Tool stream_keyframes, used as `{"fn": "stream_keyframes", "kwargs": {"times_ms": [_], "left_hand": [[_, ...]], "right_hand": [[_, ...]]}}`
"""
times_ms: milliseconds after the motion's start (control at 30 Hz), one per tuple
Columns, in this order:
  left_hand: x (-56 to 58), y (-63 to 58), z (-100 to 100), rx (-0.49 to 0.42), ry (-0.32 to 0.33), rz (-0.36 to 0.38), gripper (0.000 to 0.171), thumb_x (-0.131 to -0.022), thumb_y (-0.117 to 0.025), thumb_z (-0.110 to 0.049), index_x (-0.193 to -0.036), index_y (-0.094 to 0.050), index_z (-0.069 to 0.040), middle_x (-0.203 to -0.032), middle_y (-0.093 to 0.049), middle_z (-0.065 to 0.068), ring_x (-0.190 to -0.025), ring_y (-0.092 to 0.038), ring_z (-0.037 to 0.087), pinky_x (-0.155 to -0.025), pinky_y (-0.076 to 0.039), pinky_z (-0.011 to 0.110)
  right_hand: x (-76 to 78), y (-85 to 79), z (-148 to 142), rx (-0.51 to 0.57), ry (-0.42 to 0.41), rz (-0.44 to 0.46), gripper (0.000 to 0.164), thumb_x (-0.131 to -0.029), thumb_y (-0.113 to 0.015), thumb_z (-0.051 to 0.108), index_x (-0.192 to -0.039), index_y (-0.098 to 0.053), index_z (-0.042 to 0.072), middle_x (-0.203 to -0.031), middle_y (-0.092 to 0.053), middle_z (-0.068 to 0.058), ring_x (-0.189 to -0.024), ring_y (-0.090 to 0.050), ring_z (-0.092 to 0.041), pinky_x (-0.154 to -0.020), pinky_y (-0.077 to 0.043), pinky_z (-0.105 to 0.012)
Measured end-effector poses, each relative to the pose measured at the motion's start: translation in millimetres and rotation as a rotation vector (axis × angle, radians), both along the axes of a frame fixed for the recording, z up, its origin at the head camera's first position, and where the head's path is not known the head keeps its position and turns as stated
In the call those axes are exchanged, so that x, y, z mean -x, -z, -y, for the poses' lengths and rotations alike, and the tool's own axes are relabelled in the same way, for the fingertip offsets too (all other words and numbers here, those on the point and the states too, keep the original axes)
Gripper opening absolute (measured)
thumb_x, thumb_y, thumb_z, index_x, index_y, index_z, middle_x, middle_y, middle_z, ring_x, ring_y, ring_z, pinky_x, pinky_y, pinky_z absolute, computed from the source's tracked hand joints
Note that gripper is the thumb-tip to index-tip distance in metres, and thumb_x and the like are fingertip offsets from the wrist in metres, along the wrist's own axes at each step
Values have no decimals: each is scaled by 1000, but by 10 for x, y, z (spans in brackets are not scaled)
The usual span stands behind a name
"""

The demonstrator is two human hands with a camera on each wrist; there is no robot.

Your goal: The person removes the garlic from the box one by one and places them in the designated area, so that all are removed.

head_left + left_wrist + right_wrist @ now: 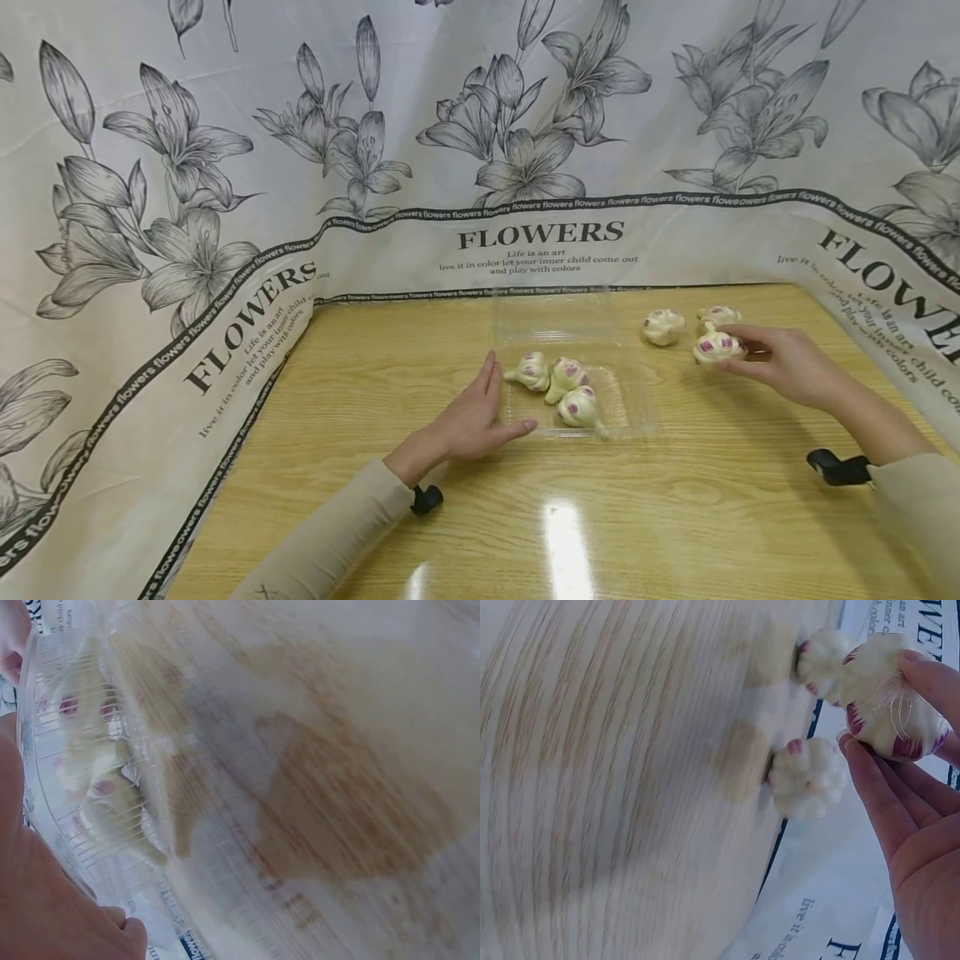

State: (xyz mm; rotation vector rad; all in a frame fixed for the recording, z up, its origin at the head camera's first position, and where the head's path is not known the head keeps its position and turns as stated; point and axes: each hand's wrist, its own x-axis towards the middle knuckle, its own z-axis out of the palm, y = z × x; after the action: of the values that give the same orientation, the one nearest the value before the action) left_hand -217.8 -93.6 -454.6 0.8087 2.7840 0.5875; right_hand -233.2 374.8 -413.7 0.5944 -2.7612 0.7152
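A clear plastic container (637, 417) stands open on the table with three garlic bulbs (577, 407) inside. My left hand (474, 414) rests against its left side, fingers straight along the wall and thumb stretched along the front edge. In the left wrist view, bulbs (112, 806) show through the ribbed plastic. My right hand (783, 362) pinches another garlic bulb (717, 345), white with purple patches, between thumb and fingers. The right wrist view shows this held bulb (889, 697) raised off the wood, its roots toward the camera.
Two more garlic bulbs lie at the back right: one bulb (663, 327) left of my right hand, the other (720, 315) just behind the held one. The container's transparent lid (555, 317) leans back toward the flower-printed cloth (540, 242) behind the wooden table (360, 358).
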Motion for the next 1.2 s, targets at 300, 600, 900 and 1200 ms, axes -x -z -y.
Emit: {"fn": "stream_keyframes", "kwargs": {"times_ms": [300, 600, 900, 1200], "left_hand": [[7, 14, 11, 8, 6, -9, 118, -93, -39, -82, -160, 11, 2, -168, 17, 22, -154, -17, 36, -125, -23, 40], [-1, 0, 2, 0, -3, -4, 119, -93, -40, -81, -160, 9, 4, -168, 18, 19, -154, -17, 36, -125, -22, 40], [-7, -11, 4, 12, 1, -10, 118, -93, -39, -81, -160, 7, 5, -168, 17, 21, -155, -15, 36, -125, -21, 40], [2, 16, 9, 14, 2, -11, 119, -93, -38, -82, -160, 7, 4, -168, 18, 20, -155, -14, 35, -125, -20, 39]], "right_hand": [[13, 62, -308, -42, 60, -31, 52, -86, -84, 16, -128, -65, -9, -106, -71, -31, -84, -58, 10, -69, -47, -3], [67, 142, -591, -74, 87, -29, 55, -86, -84, 16, -129, -63, -11, -109, -69, -35, -86, -59, 5, -69, -43, -3], [200, 186, -729, -83, 170, 76, 61, -93, -78, 23, -137, -54, -13, -112, -63, -38, -97, -62, -53, -81, -49, -69], [374, 236, -809, -97, 208, 108, 61, -95, -74, 23, -136, -50, -15, -114, -60, -43, -100, -59, -59, -85, -46, -72]]}}
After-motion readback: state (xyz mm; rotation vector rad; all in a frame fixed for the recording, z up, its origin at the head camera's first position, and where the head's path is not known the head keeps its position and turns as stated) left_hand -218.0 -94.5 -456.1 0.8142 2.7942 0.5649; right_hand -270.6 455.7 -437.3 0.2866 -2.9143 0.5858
